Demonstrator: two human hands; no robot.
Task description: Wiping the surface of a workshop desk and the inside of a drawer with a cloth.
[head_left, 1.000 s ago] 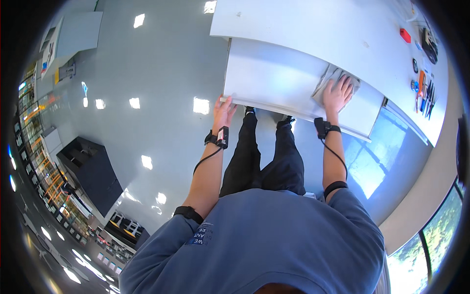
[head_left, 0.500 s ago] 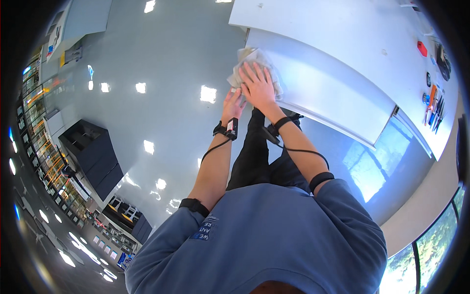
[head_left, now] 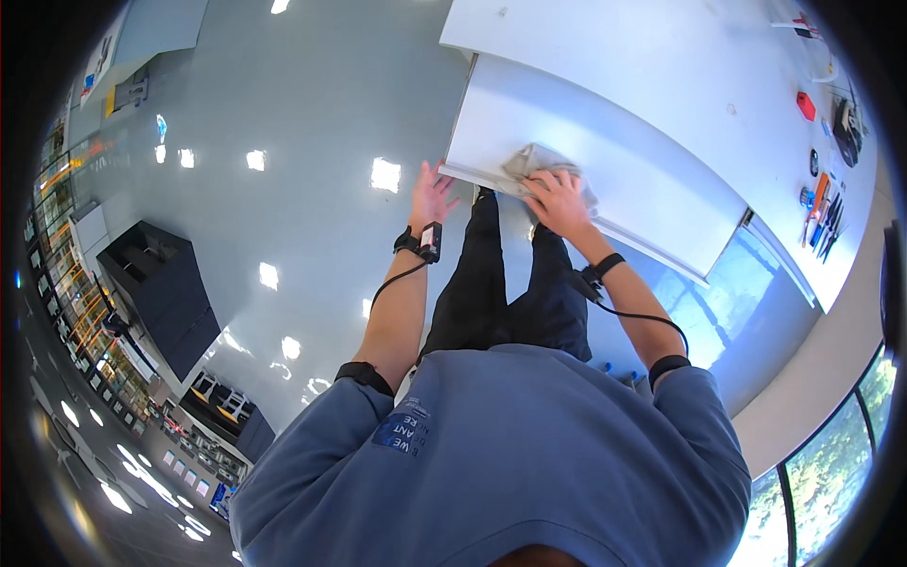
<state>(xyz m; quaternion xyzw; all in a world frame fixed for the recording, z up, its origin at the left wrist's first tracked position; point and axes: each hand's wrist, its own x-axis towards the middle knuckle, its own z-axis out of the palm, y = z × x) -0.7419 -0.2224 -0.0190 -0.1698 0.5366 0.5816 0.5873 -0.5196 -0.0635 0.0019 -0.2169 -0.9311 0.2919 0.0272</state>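
Note:
My right hand [head_left: 561,202] presses a crumpled pale grey cloth [head_left: 535,161] against the near edge of a white panel [head_left: 642,180], fingers bent over it. The panel juts out below a white tabletop [head_left: 642,57], and part of the cloth drapes over its edge. Beside the panel's near left corner, my left hand [head_left: 433,197] has its fingers spread and holds nothing. Whether its fingertips touch that corner I cannot tell. Each wrist wears a black strap with a small cabled device.
On the tabletop's right lie a red object [head_left: 805,106], a dark mouse-like object [head_left: 814,162] and several slim tools [head_left: 825,219]. A dark open-topped cabinet [head_left: 156,283] stands on the glossy grey floor [head_left: 312,123] at left. Windows [head_left: 841,449] line the lower right.
My right hand has slid the cloth to the right along the panel and nearer to me. My left hand has come away from the cloth, slightly left, with its fingers opened.

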